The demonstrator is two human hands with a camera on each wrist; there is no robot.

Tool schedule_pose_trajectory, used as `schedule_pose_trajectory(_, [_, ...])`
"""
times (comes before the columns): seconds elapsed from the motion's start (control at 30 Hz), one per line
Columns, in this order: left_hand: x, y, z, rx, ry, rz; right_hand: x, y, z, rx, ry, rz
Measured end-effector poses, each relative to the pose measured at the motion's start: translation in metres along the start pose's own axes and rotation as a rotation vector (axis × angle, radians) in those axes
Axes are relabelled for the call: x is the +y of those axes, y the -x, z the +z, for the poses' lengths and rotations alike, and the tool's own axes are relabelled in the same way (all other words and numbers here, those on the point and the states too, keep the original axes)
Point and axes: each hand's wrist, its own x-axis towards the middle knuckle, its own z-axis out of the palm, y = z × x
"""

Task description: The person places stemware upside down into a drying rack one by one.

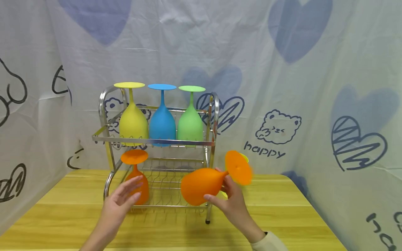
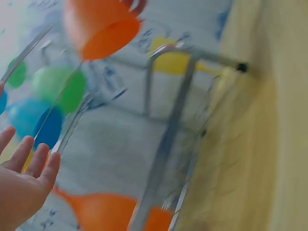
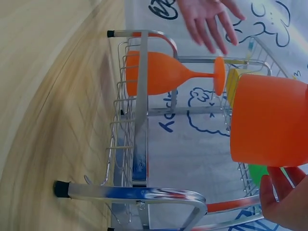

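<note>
My right hand grips an orange wine glass around the stem end of its bowl. The glass is tipped on its side, with its mouth to the left and its foot to the right, in front of the lower rack's right end. My left hand is held with fingers extended, in front of a second orange wine glass that stands upside down at the lower rack's left end. In the right wrist view the left hand is apart from that glass. The dish rack is two-tiered metal.
On the upper tier, yellow, blue and green wine glasses stand upside down. Another yellow wine glass is beyond the rack's right end, mostly hidden in the head view. A printed curtain hangs behind the wooden table.
</note>
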Motion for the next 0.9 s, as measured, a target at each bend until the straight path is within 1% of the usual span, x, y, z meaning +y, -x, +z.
schedule_pose_trajectory(0.1, [0.004,-0.005,-0.021,0.097,0.077,0.031,0.001,-0.001,0.003,0.007,0.030,-0.045])
schedule_pose_trajectory(0.13, [0.005,-0.008,-0.028,0.130,0.097,0.034,0.001,-0.001,0.004,0.011,0.037,-0.049])
schedule_pose_trajectory(0.17, [0.005,-0.010,-0.033,0.169,0.100,0.021,0.001,-0.001,0.005,0.017,0.043,-0.046])
schedule_pose_trajectory(0.2, [0.004,-0.012,-0.039,0.209,0.088,-0.005,0.001,-0.001,0.006,0.019,0.047,-0.044])
schedule_pose_trajectory(0.27, [-0.002,-0.016,-0.049,0.276,0.032,-0.079,0.002,-0.001,0.007,0.021,0.064,-0.028])
schedule_pose_trajectory(0.3, [-0.005,-0.017,-0.053,0.305,-0.008,-0.130,0.002,-0.001,0.008,0.021,0.073,-0.013])
schedule_pose_trajectory(0.37, [-0.012,-0.018,-0.060,0.336,-0.098,-0.243,0.002,-0.001,0.010,0.011,0.090,0.001])
schedule_pose_trajectory(0.47, [-0.019,-0.020,-0.067,0.348,-0.182,-0.363,0.003,-0.002,0.014,-0.009,0.109,0.007])
schedule_pose_trajectory(0.57, [-0.023,-0.023,-0.068,0.363,-0.217,-0.422,0.003,-0.005,0.017,-0.020,0.114,-0.021])
schedule_pose_trajectory(0.67, [-0.023,-0.027,-0.068,0.381,-0.253,-0.439,0.001,-0.009,0.020,-0.038,0.090,-0.067])
schedule_pose_trajectory(0.7, [-0.023,-0.028,-0.068,0.384,-0.269,-0.441,-0.003,-0.010,0.021,-0.048,0.083,-0.086])
schedule_pose_trajectory(0.8, [-0.025,-0.030,-0.070,0.374,-0.302,-0.445,-0.014,-0.011,0.025,-0.088,0.051,-0.085])
schedule_pose_trajectory(0.9, [-0.030,-0.030,-0.074,0.337,-0.324,-0.450,-0.026,-0.012,0.028,-0.126,0.042,-0.059])
